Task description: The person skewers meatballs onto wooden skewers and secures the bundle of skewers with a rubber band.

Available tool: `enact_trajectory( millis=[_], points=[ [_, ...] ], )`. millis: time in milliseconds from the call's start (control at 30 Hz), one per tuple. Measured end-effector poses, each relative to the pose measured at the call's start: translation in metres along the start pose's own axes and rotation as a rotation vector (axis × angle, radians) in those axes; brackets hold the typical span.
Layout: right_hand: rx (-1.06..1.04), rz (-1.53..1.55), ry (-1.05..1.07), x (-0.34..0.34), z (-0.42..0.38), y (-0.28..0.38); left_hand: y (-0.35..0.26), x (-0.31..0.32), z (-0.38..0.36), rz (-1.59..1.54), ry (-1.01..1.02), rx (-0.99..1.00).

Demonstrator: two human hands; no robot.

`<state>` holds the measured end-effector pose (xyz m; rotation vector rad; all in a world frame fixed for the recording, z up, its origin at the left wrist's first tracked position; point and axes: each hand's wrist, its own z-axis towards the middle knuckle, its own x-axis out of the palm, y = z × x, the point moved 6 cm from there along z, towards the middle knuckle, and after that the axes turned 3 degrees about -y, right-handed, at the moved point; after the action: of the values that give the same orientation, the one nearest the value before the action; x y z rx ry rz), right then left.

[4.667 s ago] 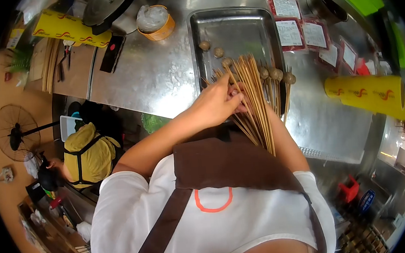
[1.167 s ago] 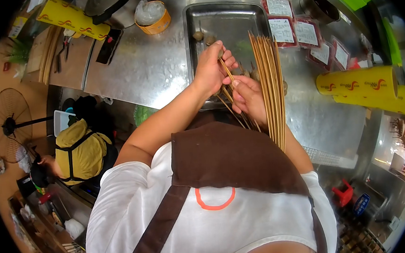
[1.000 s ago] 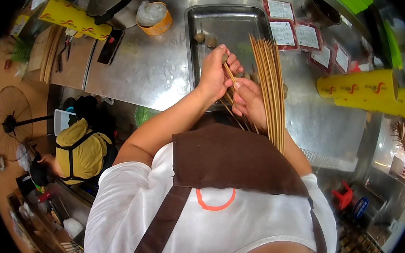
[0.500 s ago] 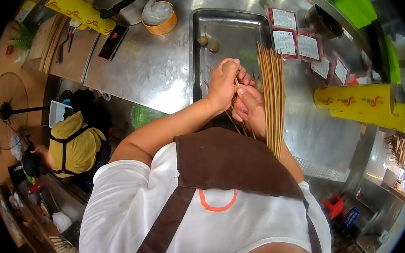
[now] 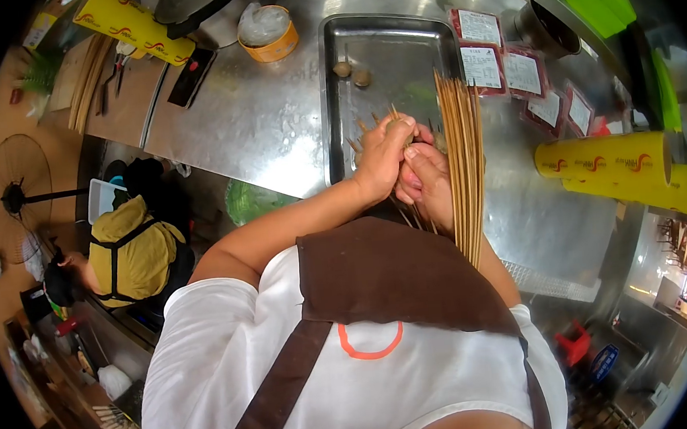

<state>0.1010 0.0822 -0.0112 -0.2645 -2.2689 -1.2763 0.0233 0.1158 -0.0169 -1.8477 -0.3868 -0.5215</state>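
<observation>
The left hand (image 5: 383, 156) pinches a thin bamboo skewer (image 5: 394, 114); the right hand (image 5: 431, 177) grips a bundle of long bamboo skewers (image 5: 462, 165). Beyond them, the rectangular steel tray (image 5: 334, 94) holds two brown meatballs (image 5: 352, 73). Beside it lie five labelled red packets (image 5: 509, 60).
</observation>
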Motion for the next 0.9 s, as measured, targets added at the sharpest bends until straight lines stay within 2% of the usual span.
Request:
enact_trajectory(
  millis=[100,300,433,600,667,700,767,800,867,900],
  points=[
    [0.014,-0.025,-0.062,0.005,-0.002,0.001,-0.001,-0.005,0.002,0.109,0.063,0.084],
    [0.068,-0.064,-0.076,0.005,-0.003,0.005,0.0,-0.007,0.002,0.145,0.101,0.131],
    [0.029,-0.021,-0.065,0.007,-0.006,0.008,0.002,-0.006,0.003,0.2,0.134,0.132],
    [-0.01,0.066,-0.037,0.012,-0.008,0.014,0.004,-0.004,0.003,0.127,0.158,0.062],
    [-0.016,0.102,0.02,0.002,0.001,0.008,-0.002,-0.004,-0.004,0.116,0.101,-0.064],
    [-0.119,-0.049,-0.01,-0.004,0.006,0.006,-0.002,-0.008,-0.004,0.151,0.075,-0.129],
    [-0.305,-0.318,-0.102,-0.012,0.004,0.012,-0.003,-0.012,0.0,0.153,0.013,0.04],
    [-0.324,-0.312,-0.113,-0.01,0.002,0.015,0.003,-0.015,0.003,0.163,0.034,0.042],
    [-0.605,-0.433,-0.363,-0.01,-0.009,0.036,-0.001,-0.027,0.007,0.364,-0.06,0.099],
    [-0.65,-0.467,-0.451,-0.008,-0.015,0.046,0.007,-0.034,0.008,0.361,-0.098,-0.047]
  ],
)
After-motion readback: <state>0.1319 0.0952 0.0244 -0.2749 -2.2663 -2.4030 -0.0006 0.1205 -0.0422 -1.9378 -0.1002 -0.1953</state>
